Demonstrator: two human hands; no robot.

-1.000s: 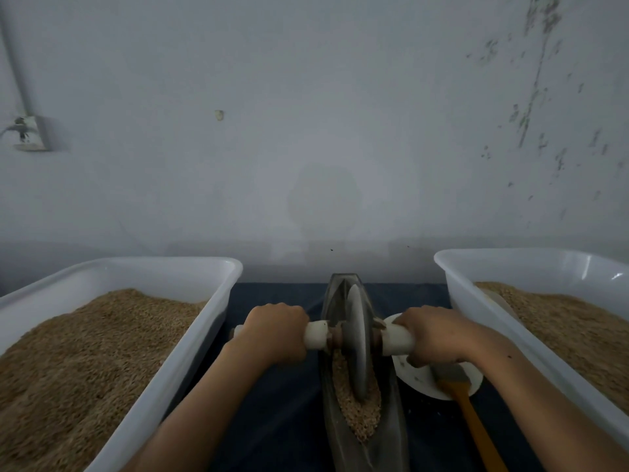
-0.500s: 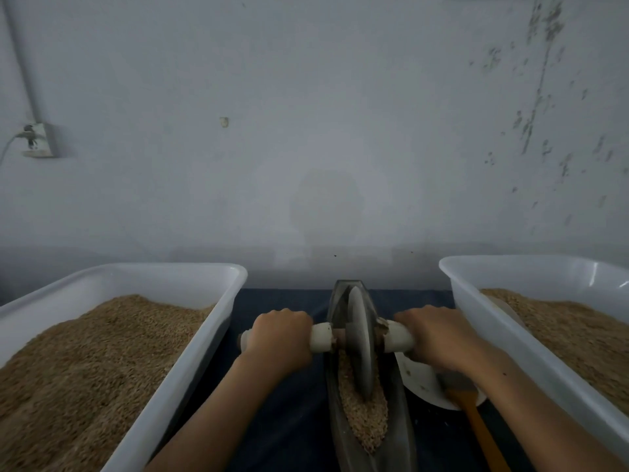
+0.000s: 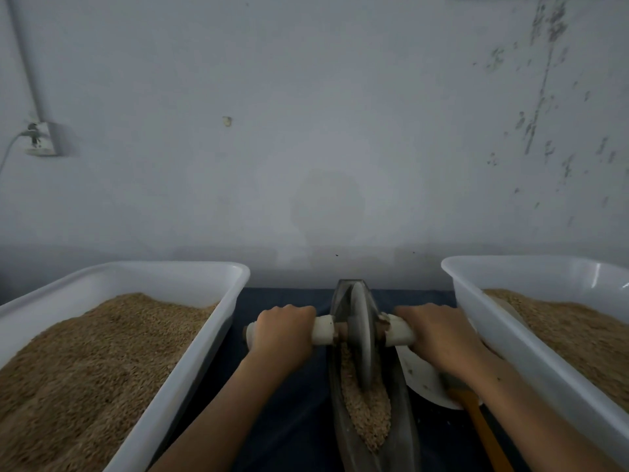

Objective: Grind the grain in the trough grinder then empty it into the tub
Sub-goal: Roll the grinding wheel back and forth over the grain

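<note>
Both hands [image 3: 282,332] [image 3: 439,335] clenched round roller handles [image 3: 323,330], grain [image 3: 366,403] in trough [image 3: 405,434].

No legible text, labels, brands, numbers or signs in this view. Wall [image 3: 323,131] carries only stains and scuffs, no lettering. Tubs [image 3: 177,277], left and right, plain white, unmarked. Grinder [image 3: 360,321] shows no marking. Socket [image 3: 42,139], far left: nothing readable.

1. We see our left hand [image 3: 284,332] and right hand [image 3: 439,335] bare, without gloves, rings or watches.
2. Both our forearms are bare to the frame's lower edge; no sleeve shows.
</note>
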